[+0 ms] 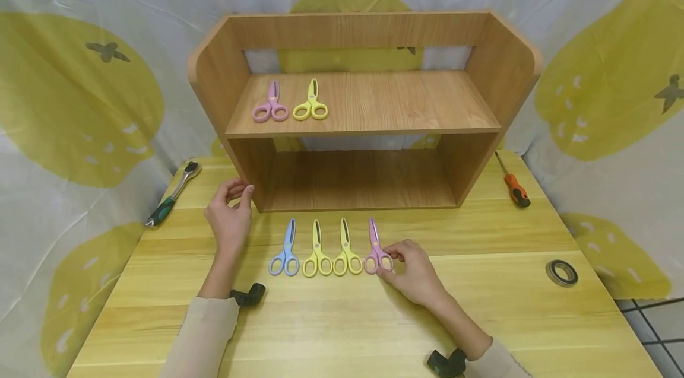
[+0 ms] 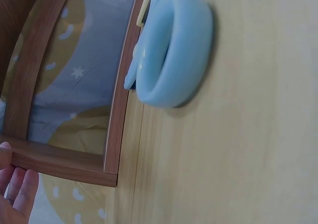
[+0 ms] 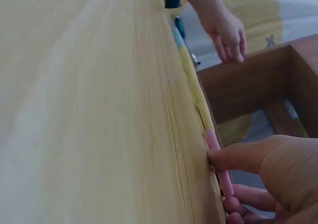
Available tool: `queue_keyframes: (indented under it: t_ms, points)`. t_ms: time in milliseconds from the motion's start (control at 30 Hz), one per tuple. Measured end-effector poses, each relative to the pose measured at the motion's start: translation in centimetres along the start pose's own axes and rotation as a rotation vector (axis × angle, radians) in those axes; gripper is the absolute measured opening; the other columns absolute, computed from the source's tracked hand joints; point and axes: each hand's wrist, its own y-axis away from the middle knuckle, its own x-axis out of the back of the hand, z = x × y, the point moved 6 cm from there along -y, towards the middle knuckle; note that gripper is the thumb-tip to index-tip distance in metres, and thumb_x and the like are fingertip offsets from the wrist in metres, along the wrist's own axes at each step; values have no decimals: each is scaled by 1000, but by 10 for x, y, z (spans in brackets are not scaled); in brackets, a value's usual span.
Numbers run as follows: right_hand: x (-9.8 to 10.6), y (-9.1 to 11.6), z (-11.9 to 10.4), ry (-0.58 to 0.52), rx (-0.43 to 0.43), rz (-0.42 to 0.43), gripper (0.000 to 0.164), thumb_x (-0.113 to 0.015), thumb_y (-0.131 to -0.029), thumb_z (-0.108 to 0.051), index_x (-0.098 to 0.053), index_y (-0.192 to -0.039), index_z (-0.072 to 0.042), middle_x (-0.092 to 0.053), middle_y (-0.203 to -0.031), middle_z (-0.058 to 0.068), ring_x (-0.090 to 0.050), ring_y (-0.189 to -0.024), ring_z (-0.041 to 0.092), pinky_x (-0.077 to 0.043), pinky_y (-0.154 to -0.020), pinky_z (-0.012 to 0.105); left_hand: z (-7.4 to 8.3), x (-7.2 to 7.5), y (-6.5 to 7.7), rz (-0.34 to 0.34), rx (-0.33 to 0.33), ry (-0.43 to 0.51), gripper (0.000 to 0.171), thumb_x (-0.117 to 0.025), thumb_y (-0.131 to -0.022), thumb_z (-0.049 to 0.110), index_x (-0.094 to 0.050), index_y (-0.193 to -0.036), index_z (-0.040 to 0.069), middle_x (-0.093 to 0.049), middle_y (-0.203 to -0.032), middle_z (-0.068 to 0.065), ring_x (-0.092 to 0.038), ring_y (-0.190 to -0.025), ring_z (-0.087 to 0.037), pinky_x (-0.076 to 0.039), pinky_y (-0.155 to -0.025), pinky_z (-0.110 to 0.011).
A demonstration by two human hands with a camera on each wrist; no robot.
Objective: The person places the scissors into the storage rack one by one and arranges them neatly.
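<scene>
My right hand pinches the handle of a pink pair of scissors at the right end of a row on the table. In the right wrist view the thumb lies on one side of the pink handle, fingertips on the other. Left of it lie two yellow pairs, the nearer yellow scissors and the farther yellow scissors, then blue scissors. All point toward the shelf. My left hand, fingers loosely bent, is at the front edge of the wooden shelf's left side panel.
On the upper board lie pink scissors and yellow scissors. A ratchet wrench lies at the table's left edge. To the right are an orange screwdriver and a ring bearing. Patterned cloth hangs behind.
</scene>
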Motion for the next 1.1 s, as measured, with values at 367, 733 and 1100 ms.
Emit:
queue_keyframes:
  t_ms: [367,733,1100]
  points:
    - [6,-1,-1,-68,-19,8,37,-89,-80,-16,-76,-113,-11,-71,-96,-3,-61,-86,12,-54,-77,26,2,1,1,3,2,6,22,-76,-95,19,-74,-112,5,-78,-101,-11,-68,-87,1,-57,-74,-7]
    - [14,-4,2,-154,-47,-8,39,-86,-82,-11,-75,-119,-8,-73,-78,-6,-63,-67,7,-53,-59,20,4,-1,-1,-2,-4,23,22,-76,-95,19,-74,-112,5,-78,-101,-11,-67,-87,1,-57,-75,-7]
    - [28,4,-8,-280,-38,45,38,-82,-84,-4,-73,-121,-5,-76,-80,-4,-67,-71,11,-59,-64,22,2,0,1,1,15,8,21,-76,-95,17,-74,-112,6,-78,-101,-12,-67,-87,2,-57,-75,-8]
